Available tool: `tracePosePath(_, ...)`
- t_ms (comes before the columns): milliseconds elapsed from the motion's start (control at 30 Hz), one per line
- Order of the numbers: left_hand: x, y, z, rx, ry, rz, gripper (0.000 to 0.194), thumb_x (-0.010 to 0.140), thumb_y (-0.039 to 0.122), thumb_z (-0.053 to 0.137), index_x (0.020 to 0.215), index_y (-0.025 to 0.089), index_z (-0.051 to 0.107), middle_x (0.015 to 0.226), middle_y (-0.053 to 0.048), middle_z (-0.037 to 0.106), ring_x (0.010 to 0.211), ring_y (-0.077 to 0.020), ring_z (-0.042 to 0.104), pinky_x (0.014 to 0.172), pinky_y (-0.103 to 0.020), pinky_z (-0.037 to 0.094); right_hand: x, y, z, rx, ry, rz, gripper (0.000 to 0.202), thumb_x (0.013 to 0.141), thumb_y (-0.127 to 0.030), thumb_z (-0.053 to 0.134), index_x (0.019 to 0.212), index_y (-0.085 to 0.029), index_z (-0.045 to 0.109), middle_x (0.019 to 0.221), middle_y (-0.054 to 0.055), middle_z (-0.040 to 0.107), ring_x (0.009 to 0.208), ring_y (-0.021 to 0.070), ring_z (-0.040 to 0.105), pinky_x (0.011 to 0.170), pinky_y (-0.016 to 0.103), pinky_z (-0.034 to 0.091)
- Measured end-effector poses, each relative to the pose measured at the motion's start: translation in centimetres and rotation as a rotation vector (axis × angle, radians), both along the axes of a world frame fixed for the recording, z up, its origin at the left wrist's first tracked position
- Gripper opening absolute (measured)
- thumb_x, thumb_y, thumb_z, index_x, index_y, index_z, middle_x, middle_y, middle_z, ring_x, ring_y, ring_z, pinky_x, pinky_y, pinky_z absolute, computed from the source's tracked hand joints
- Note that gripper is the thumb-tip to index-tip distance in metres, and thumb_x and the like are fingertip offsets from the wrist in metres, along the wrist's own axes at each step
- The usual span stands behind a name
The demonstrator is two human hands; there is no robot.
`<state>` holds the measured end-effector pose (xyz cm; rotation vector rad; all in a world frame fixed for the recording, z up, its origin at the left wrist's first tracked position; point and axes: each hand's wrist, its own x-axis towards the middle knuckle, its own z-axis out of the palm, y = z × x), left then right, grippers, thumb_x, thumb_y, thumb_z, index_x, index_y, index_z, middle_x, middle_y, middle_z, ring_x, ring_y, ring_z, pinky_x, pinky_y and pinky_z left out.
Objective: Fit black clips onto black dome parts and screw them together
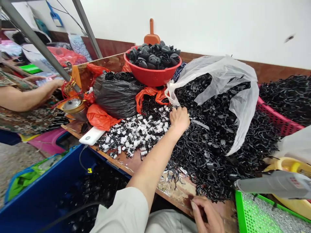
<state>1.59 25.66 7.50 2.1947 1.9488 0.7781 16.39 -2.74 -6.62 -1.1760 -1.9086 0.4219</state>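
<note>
The small white plastic blocks with black fittings (136,129) lie heaped on the brown wooden tabletop (187,191) at the centre of the frame; they look light, stiff and easy to pinch by their flat sides. The thin black plastic pieces (206,155), piled right of centre, seem light and springy, prone to tangling, so best lifted by one free end. The translucent white plastic bag (225,69), upper right, looks soft and slippery; its gathered corner offers the firmest hold.

The left hand (179,119) is curled beside that corner, between blocks and black pieces; its fingertips are hidden, so I cannot tell what it pinches. The right hand (207,213), lower right, is loosely bent, thumb near the fingers; whether it grips anything is unclear.

Counted: two hands, one translucent bag, one red plastic basket (155,75), one orange scoop (152,38), one bright green tray (240,210); blocks and black pieces are too many to count.
</note>
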Motion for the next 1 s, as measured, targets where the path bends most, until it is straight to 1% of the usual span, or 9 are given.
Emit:
tracePosePath(167, -0.6, -3.2, 0.6, 0.12, -0.03, -0.132, 0.024, 0.091, 0.033, 0.051, 0.108, 0.023, 0.064, 0.138, -0.008, 0.054, 0.119, -0.0269, 0.052, 0.101, -0.042, 0.04, 0.3, 0.2, 0.1, 0.021, -0.008, 0.036, 0.014, 0.089, -0.015, 0.053, 0.101, -0.019, 0.059, 0.083, 0.007, 0.07, 0.069, 0.0159, 0.069, 0.053, 0.021, 0.053)
tracePosePath(267, -3.0, -4.1, 1.2, 0.18, -0.079, -0.063, 0.024, 0.093, 0.029, 0.046, 0.109, 0.024, 0.063, 0.132, -0.007, 0.058, 0.12, -0.0249, 0.052, 0.103, -0.04, 0.039, 0.4, 0.1, 0.2, 0.027, 0.012, 0.037, 0.015, 0.09, -0.015, 0.051, 0.103, -0.019, 0.059, 0.084, 0.008, 0.069, 0.072, 0.0172, 0.069, 0.056, 0.023, 0.055)
tracePosePath(367, -7.3, -2.8, 1.3, -0.026, -0.065, 0.257, 0.027, 0.091, 0.024, 0.045, 0.112, 0.025, 0.062, 0.122, -0.008, 0.063, 0.117, -0.0265, 0.054, 0.101, -0.042, 0.039, 0.3, 0.0, 0.4, 0.024, 0.029, 0.025, 0.014, 0.092, -0.017, 0.05, 0.102, -0.019, 0.059, 0.084, 0.008, 0.069, 0.074, 0.0184, 0.07, 0.061, 0.025, 0.057)
tracePosePath(400, -8.8, -2.0, 1.2, -0.077, -0.062, 0.295, 0.028, 0.09, 0.024, 0.047, 0.114, 0.022, 0.062, 0.122, -0.011, 0.063, 0.117, -0.0285, 0.055, 0.1, -0.043, 0.04, 0.3, 0.0, 0.5, 0.018, 0.03, 0.025, 0.014, 0.092, -0.017, 0.05, 0.102, -0.02, 0.059, 0.084, 0.007, 0.069, 0.075, 0.0187, 0.07, 0.063, 0.026, 0.057)
tracePosePath(500, -12.1, 0.7, 0.3, -0.254, -0.058, 0.259, 0.025, 0.07, 0.024, 0.069, 0.095, 0.02, 0.07, 0.098, -0.01, 0.071, 0.096, -0.0292, 0.065, 0.085, -0.037, 0.049, 0.2, 0.0, 0.8, -0.01, 0.036, 0.022, 0.013, 0.092, -0.017, 0.049, 0.1, -0.02, 0.058, 0.085, 0.007, 0.068, 0.078, 0.0191, 0.069, 0.067, 0.028, 0.058)
tracePosePath(633, -13.1, 2.8, -1.3, -0.408, -0.072, 0.168, 0.014, 0.054, 0.017, 0.075, 0.066, 0.023, 0.069, 0.067, -0.001, 0.069, 0.07, -0.0216, 0.066, 0.068, -0.027, 0.05, 0.1, 0.0, 0.7, -0.014, 0.047, 0.04, 0.014, 0.091, -0.015, 0.049, 0.101, -0.02, 0.057, 0.085, 0.007, 0.068, 0.077, 0.0182, 0.068, 0.068, 0.027, 0.057)
tracePosePath(800, -13.1, 3.1, -1.9, -0.271, -0.126, 0.289, 0.01, 0.062, 0.02, 0.068, 0.072, 0.022, 0.067, 0.081, -0.006, 0.07, 0.084, -0.0257, 0.066, 0.073, -0.031, 0.049, 0.5, -0.2, -0.2, -0.068, 0.074, 0.048, 0.014, 0.092, -0.013, 0.047, 0.101, -0.019, 0.056, 0.086, 0.007, 0.066, 0.08, 0.0177, 0.066, 0.071, 0.029, 0.055)
tracePosePath(900, -14.0, 2.9, -0.9, -0.136, -0.196, 0.396, 0.019, 0.076, 0.018, 0.052, 0.091, 0.018, 0.065, 0.095, -0.011, 0.069, 0.089, -0.0256, 0.064, 0.075, -0.035, 0.05, 0.6, -0.4, -0.4, -0.107, 0.104, 0.049, 0.014, 0.092, -0.012, 0.047, 0.1, -0.019, 0.055, 0.086, 0.006, 0.065, 0.079, 0.0169, 0.065, 0.07, 0.029, 0.054)
tracePosePath(1000, -14.6, 2.8, 0.8, -0.042, -0.273, 0.41, 0.026, 0.081, 0.016, 0.043, 0.101, 0.015, 0.06, 0.099, -0.013, 0.067, 0.089, -0.0234, 0.063, 0.074, -0.034, 0.05, 0.6, -0.4, -0.4, -0.11, 0.103, 0.061, 0.017, 0.091, -0.01, 0.048, 0.103, -0.019, 0.055, 0.089, 0.006, 0.065, 0.083, 0.0171, 0.065, 0.074, 0.029, 0.053)
